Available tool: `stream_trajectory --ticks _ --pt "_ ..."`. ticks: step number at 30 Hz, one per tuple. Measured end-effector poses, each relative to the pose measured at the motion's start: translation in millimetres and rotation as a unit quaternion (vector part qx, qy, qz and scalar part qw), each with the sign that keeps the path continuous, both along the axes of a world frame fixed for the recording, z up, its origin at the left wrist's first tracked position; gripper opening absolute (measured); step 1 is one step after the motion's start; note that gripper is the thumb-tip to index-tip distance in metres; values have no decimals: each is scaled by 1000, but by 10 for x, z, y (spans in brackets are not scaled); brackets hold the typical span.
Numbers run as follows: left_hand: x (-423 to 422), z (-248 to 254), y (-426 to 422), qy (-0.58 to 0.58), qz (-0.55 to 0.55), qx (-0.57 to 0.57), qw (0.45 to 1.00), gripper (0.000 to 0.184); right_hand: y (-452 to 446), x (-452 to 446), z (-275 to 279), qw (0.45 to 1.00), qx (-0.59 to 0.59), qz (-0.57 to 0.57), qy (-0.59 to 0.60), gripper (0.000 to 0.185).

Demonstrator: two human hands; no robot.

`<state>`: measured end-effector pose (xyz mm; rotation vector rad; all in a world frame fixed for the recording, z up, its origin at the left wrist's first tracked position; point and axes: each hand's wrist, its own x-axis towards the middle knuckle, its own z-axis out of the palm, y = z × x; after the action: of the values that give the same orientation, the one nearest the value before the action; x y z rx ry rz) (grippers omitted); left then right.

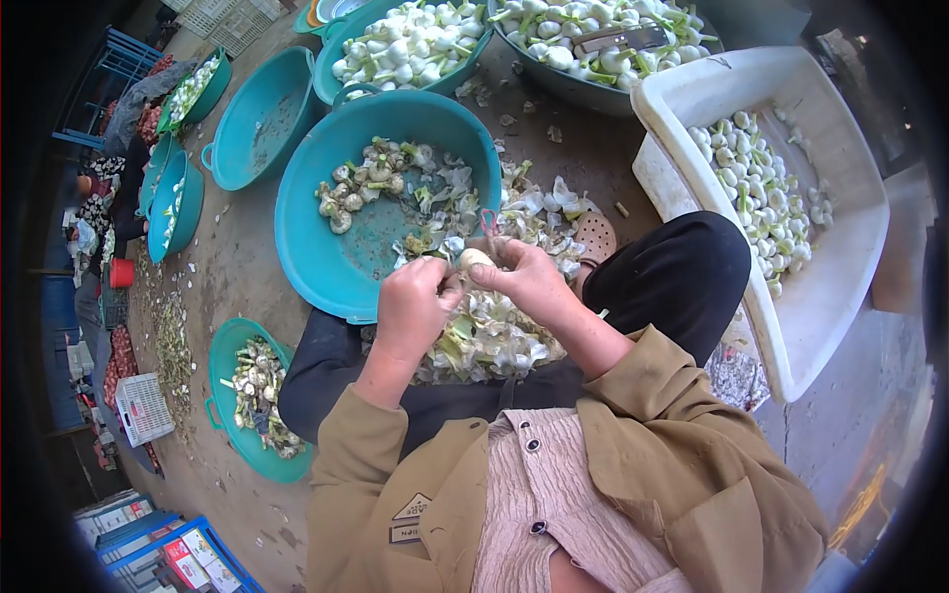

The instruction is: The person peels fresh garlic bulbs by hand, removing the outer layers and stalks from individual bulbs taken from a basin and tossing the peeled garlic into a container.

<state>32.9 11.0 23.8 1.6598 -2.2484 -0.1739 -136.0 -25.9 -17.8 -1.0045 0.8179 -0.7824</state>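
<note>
Over the near rim of a large teal basin [292, 212], a pale garlic bulb [474, 259] sits between my two hands. My right hand [529, 282] is closed around the bulb, its thumb lying against it. A thin pinkish-red loop [488, 220] sticks up by the right fingers; what it belongs to is hidden. My left hand [417, 301] is closed, its fingers curled and pinched at the bulb's left side. Inside the basin lie unpeeled garlic bulbs [366, 178] and loose skins. Peeled papery skins [499, 336] are heaped below my hands, between my legs.
A white tub [850, 247] with cleaned garlic bulbs [751, 188] stands at my right. Two basins of white garlic [405, 44] are at the back, one with a dark object [621, 40] on top. A smaller green basin [222, 366] holds rough garlic at left. Crates and another person are farther left.
</note>
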Motion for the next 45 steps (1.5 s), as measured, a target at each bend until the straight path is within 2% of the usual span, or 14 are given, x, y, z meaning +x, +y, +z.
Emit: stream_trajectory --ticks 3,8,11,18,19,21,25,26,29,30,34,36,41,45 --pt "125 33 -29 310 186 246 900 15 16 -14 143 999 -38 26 -28 47" --pt "21 128 82 208 55 33 976 13 -30 9 112 998 22 8 -55 49" --pt "13 71 76 -11 -13 -59 998 13 -6 56 31 997 56 -6 -53 47" --pt "18 46 57 -67 -16 -5 998 17 17 45 -5 998 -32 2 54 44" --pt "72 16 38 68 50 66 994 14 18 31 39 998 -32 2 53 44" --pt "181 -7 1 315 165 209 911 10 17 -18 129 997 -52 51 -4 44" --pt "419 -177 65 539 214 328 746 17 41 -70 156 982 -85 98 -137 45" --pt "396 -216 117 540 216 325 746 17 45 -51 139 982 -86 101 -137 45" --pt "210 -281 265 788 173 275 523 19 64 77 13 920 57 31 -385 47" --pt "119 -321 306 818 135 239 505 20 65 119 -1 921 54 30 -385 47" --pt "-82 -332 313 715 156 165 661 25 15 160 -37 883 240 -16 -404 48" --pt "-202 0 227 329 179 -148 915 33 31 173 -6 898 264 -42 -349 41" --pt "-6 -161 200 455 153 -20 877 22 13 157 -5 956 164 48 -240 49" --pt "-116 -153 162 341 121 -65 930 18 -42 139 -16 999 -37 -8 -3 51"
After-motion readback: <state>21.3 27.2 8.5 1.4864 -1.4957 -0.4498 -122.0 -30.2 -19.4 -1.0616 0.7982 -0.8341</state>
